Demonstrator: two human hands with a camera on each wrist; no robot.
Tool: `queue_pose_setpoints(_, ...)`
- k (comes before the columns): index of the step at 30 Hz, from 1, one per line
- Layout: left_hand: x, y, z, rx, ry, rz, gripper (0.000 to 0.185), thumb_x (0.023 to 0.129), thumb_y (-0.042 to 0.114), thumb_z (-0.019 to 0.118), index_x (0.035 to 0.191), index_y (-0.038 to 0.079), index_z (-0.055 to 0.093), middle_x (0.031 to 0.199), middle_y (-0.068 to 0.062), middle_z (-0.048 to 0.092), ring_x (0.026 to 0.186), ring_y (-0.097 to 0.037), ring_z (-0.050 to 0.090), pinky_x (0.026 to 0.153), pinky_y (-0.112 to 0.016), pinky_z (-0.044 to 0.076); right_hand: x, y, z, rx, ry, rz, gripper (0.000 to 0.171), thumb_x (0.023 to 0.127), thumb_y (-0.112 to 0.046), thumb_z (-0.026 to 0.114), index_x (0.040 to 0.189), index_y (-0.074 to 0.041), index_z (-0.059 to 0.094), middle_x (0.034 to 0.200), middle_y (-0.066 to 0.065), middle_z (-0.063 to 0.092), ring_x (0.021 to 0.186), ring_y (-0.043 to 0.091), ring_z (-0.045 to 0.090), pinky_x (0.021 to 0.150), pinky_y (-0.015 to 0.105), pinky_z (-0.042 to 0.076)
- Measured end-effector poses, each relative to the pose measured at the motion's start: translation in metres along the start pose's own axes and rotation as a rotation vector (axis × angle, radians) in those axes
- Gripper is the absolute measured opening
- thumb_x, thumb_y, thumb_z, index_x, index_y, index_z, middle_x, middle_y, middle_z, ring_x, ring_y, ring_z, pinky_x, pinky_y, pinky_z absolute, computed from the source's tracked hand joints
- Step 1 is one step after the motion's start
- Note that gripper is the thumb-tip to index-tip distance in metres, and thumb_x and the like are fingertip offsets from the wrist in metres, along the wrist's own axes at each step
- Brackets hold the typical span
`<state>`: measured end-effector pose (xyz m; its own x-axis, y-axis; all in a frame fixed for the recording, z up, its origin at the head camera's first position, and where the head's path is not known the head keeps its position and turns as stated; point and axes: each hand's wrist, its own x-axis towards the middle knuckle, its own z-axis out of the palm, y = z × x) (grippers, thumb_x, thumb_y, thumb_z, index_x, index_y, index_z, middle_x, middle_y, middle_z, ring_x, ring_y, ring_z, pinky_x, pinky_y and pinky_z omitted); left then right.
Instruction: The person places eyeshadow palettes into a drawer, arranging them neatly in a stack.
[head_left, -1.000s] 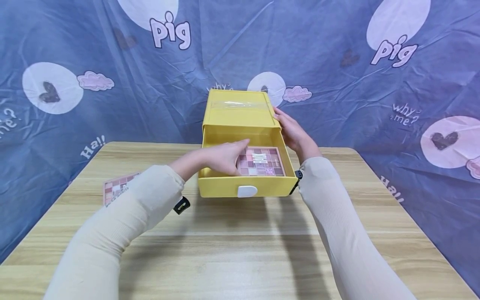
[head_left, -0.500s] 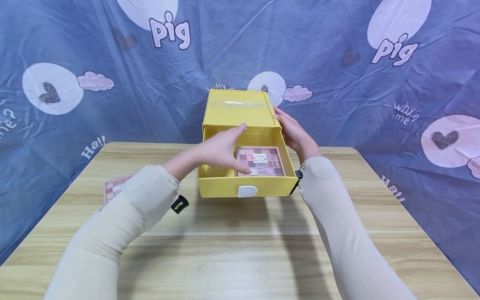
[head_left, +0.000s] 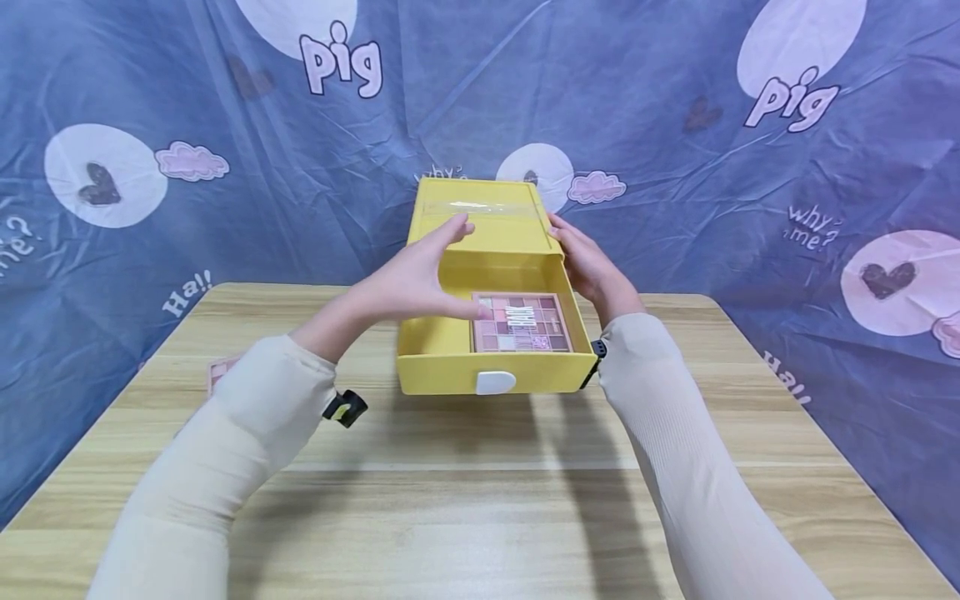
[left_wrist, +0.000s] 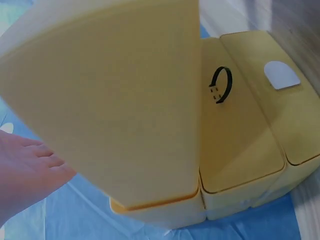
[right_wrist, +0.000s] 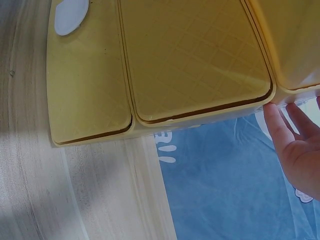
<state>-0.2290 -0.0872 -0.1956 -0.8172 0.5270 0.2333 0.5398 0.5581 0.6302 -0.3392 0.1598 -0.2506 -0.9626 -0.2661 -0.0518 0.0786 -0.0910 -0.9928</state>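
Observation:
A pink eyeshadow palette (head_left: 521, 323) lies flat in the right part of a pulled-out yellow drawer (head_left: 435, 377) with a white tab. My left hand (head_left: 420, 279) hovers over the drawer's left side, thumb and fingers spread wide, holding nothing. In the left wrist view that hand (left_wrist: 30, 172) shows beyond the drawer's wall (left_wrist: 125, 110). My right hand (head_left: 592, 262) rests against the right side of the yellow drawer cabinet (head_left: 480, 225). The right wrist view shows the right hand's fingertips (right_wrist: 276, 117) touching the cabinet's edge.
A second palette (head_left: 220, 367) lies on the wooden table (head_left: 480, 533) at left, mostly hidden by my left sleeve. Below the pulled-out drawer are closed drawers (right_wrist: 195, 60). A black loop (left_wrist: 222, 85) shows before them. A blue printed cloth (head_left: 645, 75) hangs behind.
My left hand has let go of the palette in the drawer, spread its fingers and moved up and to the left. The palette and my right hand have stayed in place.

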Motion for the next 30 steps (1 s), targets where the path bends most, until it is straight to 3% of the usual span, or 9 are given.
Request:
queue_pose_setpoints(9, -0.013, -0.008, -0.013, -0.055, 0.103, -0.055, 0.109, 0.059, 0.042, 0.076, 0.139, 0.013, 0.008, 0.137, 0.002, 0.026, 0.123, -0.012, 0.021, 0.099, -0.036, 0.021, 0.000, 0.000, 0.001, -0.003, 0.006, 0.004, 0.048, 0.093, -0.022, 0.035, 0.138, -0.024, 0.020, 0.134, 0.009, 0.031, 0.106, 0.018, 0.040, 0.080, 0.025, 0.041)
queue_pose_setpoints(18, -0.028, -0.020, -0.025, -0.120, 0.167, -0.122, 0.107, 0.061, 0.038, 0.076, 0.139, 0.014, 0.005, 0.139, 0.002, 0.023, 0.122, -0.023, 0.024, 0.098, -0.040, 0.023, -0.001, 0.000, 0.000, 0.009, 0.004, -0.002, 0.047, 0.093, -0.021, 0.034, 0.138, -0.023, 0.020, 0.133, 0.010, 0.032, 0.105, 0.018, 0.041, 0.079, 0.025, 0.041)
queue_pose_setpoints(30, -0.055, -0.047, -0.041, -0.124, 0.243, -0.177, 0.103, 0.067, 0.032, 0.073, 0.139, 0.014, 0.002, 0.141, 0.002, 0.018, 0.125, -0.015, 0.018, 0.100, -0.036, 0.020, 0.000, 0.001, 0.000, 0.013, -0.011, -0.011, 0.046, 0.094, -0.022, 0.034, 0.138, -0.023, 0.021, 0.131, 0.010, 0.035, 0.099, 0.016, 0.045, 0.076, 0.024, 0.042)
